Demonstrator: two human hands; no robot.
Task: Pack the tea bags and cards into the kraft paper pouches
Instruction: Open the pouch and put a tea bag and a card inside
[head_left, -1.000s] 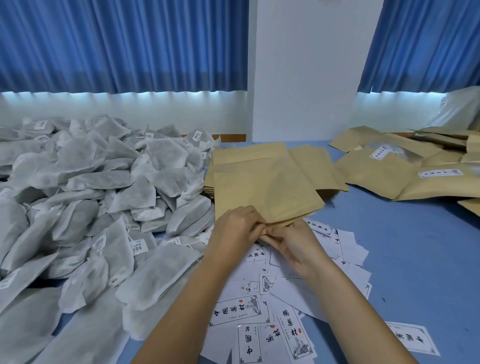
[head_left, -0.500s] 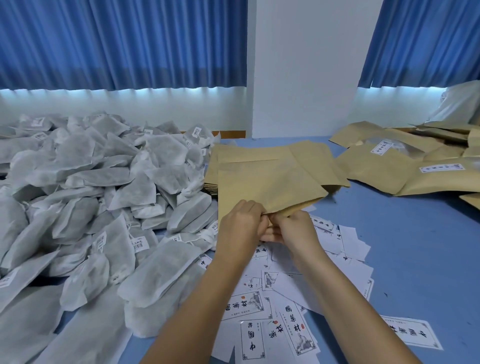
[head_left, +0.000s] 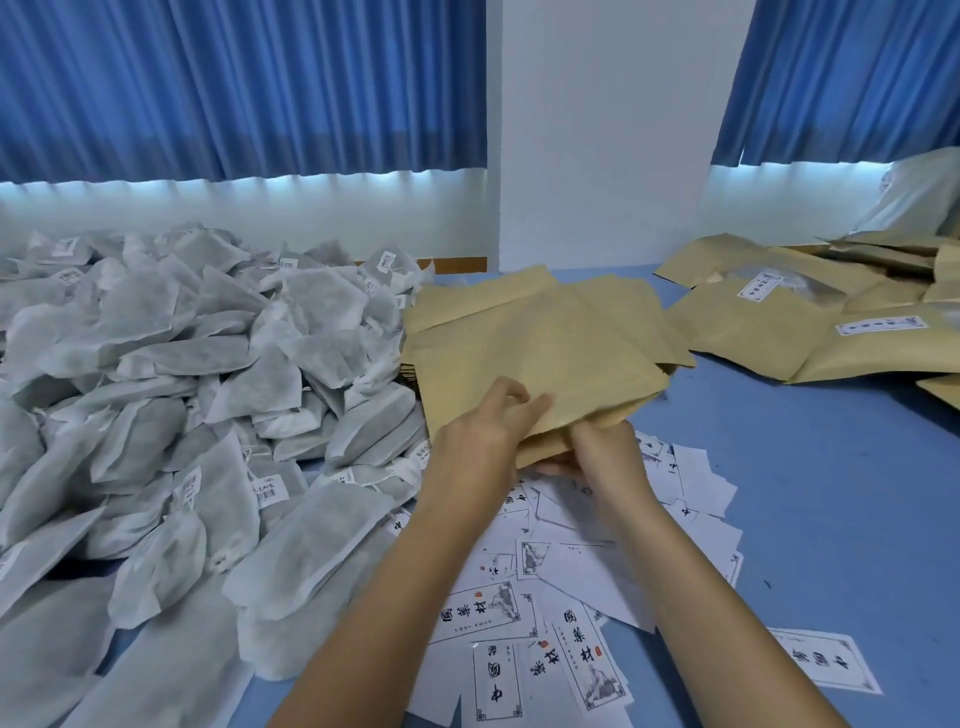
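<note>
A flat kraft paper pouch (head_left: 545, 358) lies on top of a stack of empty pouches (head_left: 483, 306) in the middle of the blue table. My left hand (head_left: 483, 431) pinches its near edge from above, thumb on top. My right hand (head_left: 602, 457) grips the same edge from below, fingers under the paper. A big heap of grey-white tea bags (head_left: 182, 395) fills the left side. White printed cards (head_left: 524, 613) lie scattered under and in front of my forearms.
Filled, labelled kraft pouches (head_left: 779, 332) are piled at the back right. A white wall column (head_left: 597, 130) stands behind the table between blue curtains. One card (head_left: 821, 665) lies apart at the front right on bare blue tabletop (head_left: 831, 493).
Both hands have pulled apart slightly at the pouch's near edge, and the edge has lifted off the stack. The camera has tilted down a little.
</note>
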